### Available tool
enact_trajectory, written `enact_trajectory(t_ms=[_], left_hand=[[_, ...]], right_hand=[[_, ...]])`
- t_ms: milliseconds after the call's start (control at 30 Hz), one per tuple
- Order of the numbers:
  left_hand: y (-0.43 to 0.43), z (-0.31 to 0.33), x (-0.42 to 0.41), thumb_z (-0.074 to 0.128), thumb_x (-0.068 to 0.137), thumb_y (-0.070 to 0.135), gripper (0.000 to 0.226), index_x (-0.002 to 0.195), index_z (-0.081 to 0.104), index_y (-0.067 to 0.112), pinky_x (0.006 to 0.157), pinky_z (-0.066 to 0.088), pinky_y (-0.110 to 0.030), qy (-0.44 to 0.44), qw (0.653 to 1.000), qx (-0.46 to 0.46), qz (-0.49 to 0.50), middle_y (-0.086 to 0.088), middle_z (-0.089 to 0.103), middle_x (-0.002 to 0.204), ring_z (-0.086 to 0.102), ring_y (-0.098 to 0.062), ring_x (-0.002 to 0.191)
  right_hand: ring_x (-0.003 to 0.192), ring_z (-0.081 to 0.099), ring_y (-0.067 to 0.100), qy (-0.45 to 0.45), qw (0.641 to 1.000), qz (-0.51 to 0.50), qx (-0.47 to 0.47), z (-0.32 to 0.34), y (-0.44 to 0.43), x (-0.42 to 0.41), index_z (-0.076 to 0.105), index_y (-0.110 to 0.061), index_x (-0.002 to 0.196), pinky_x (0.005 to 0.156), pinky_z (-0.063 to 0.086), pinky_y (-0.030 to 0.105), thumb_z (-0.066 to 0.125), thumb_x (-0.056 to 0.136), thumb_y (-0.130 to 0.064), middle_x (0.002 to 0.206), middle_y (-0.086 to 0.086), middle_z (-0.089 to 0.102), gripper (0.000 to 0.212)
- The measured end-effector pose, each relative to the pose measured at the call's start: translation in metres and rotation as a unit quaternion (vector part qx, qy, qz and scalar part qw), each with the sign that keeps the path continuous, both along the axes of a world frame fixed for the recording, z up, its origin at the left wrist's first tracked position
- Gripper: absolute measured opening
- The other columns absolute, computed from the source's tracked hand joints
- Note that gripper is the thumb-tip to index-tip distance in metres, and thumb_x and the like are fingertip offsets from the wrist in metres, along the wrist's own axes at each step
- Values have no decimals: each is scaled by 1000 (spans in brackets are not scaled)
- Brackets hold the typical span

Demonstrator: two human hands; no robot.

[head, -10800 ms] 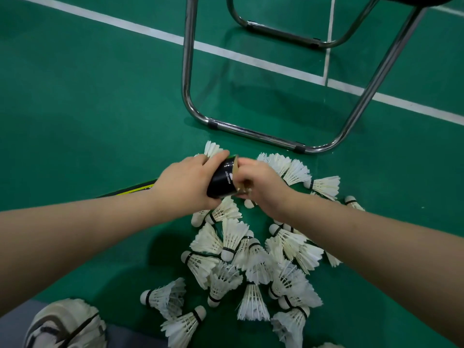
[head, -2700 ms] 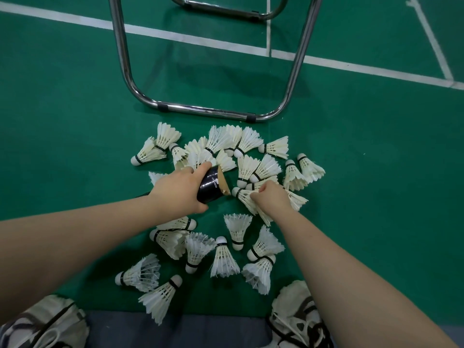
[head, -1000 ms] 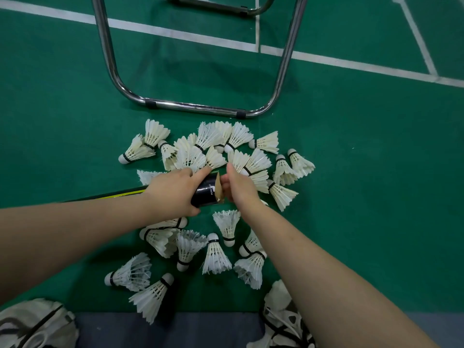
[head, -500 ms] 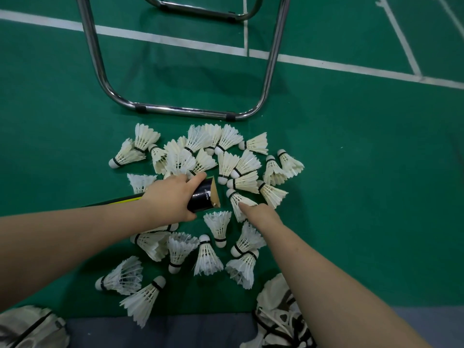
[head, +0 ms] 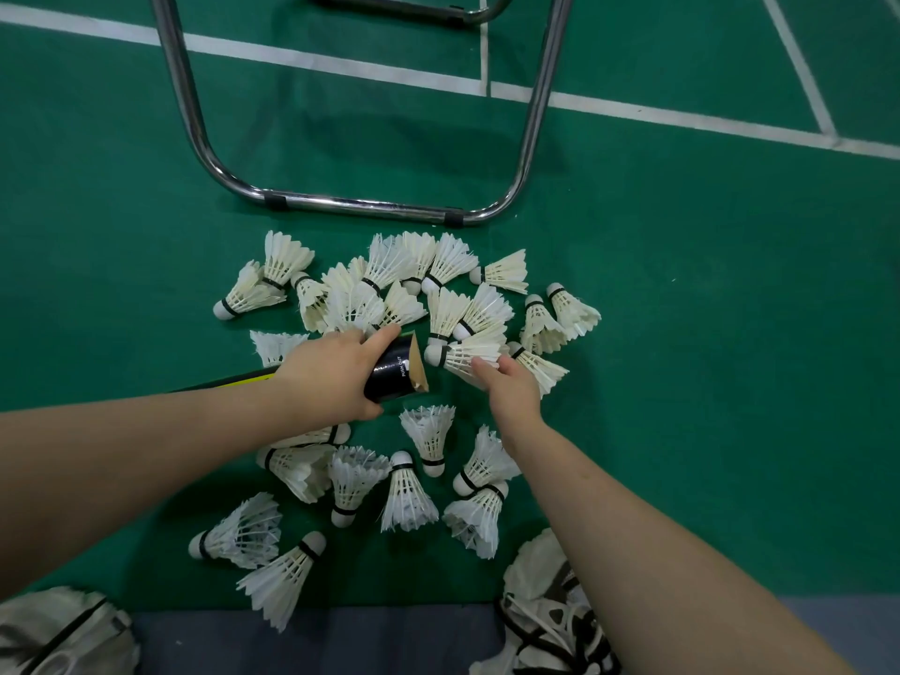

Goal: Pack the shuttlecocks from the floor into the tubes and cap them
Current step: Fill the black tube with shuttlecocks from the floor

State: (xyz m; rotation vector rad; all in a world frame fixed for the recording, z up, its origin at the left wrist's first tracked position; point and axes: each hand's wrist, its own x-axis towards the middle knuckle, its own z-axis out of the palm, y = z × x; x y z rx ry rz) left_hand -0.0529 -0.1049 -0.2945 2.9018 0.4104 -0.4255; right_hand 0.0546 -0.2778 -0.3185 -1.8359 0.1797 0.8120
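Many white feather shuttlecocks lie scattered on the green court floor. My left hand grips a black tube near its open end, which points right and shows a tan inner wall. The tube's far part runs left behind my forearm. My right hand lies just right of the tube mouth, fingers on the feathers of one shuttlecock whose cork points at the tube. I cannot tell whether the fingers grip it.
A chrome chair frame stands on the floor just beyond the pile. White court lines cross the far floor. Two white shoes sit at the bottom edge on a grey strip.
My right hand was at the tube mouth a second ago, then drew back and now reaches up-right onto a shuttlecock beside the tube. The left hand keeps its hold on the tube.
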Motion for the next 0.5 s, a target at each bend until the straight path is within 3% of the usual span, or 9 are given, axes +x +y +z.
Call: enact_trajectory(t_ms=[67,167,233,300,367,433,500], left_hand=[[2,0,0,67,74,50,93,145,10,30,70,50,-32,-2,1000,-2,3,-3,52,114,54,-21,99],[6,1,-3,67,73,50,93,144,10,31,71,52,-34,0,1000,-4,11,-3,53,113,56,-21,97],[7,1,-6,67,73,50,93,143,10,32,72,53,-35,7,1000,-1,15,-3,53,112,56,-21,96],[7,2,-8,68,72,50,94,143,9,32,72,53,-36,11,1000,0,16,-3,53,109,56,-21,93],[6,2,-9,68,72,51,94,143,10,32,70,52,-34,3,1000,-4,16,-2,53,107,56,-20,92],[3,2,-8,68,72,51,94,143,10,32,70,51,-32,-4,1000,-11,15,-2,54,108,56,-20,93],[1,3,-7,68,72,52,95,144,10,31,71,49,-31,-4,1000,-14,16,-3,54,112,56,-21,98]], right_hand=[[92,55,15,8,999,-17,33,3,3,0,64,-14,100,74,40,20,58,90,-15,97,0,63,12],[99,56,19,19,997,-33,65,7,9,1,63,-4,107,92,42,29,64,84,-13,104,2,62,24],[84,59,15,20,995,13,96,9,11,4,67,-9,88,84,44,27,64,82,-7,82,-5,68,7],[68,58,9,24,988,95,123,16,16,3,64,-15,71,69,45,18,60,84,-2,60,-13,66,19],[71,59,10,56,974,179,126,21,22,-1,66,-13,80,68,46,18,56,87,-5,68,-8,67,15],[81,57,15,98,951,269,117,24,29,-4,65,-12,90,78,44,24,55,86,-10,83,-1,64,11],[94,54,18,138,923,343,109,28,35,-6,64,-17,95,88,40,29,61,74,-16,93,1,62,21]])
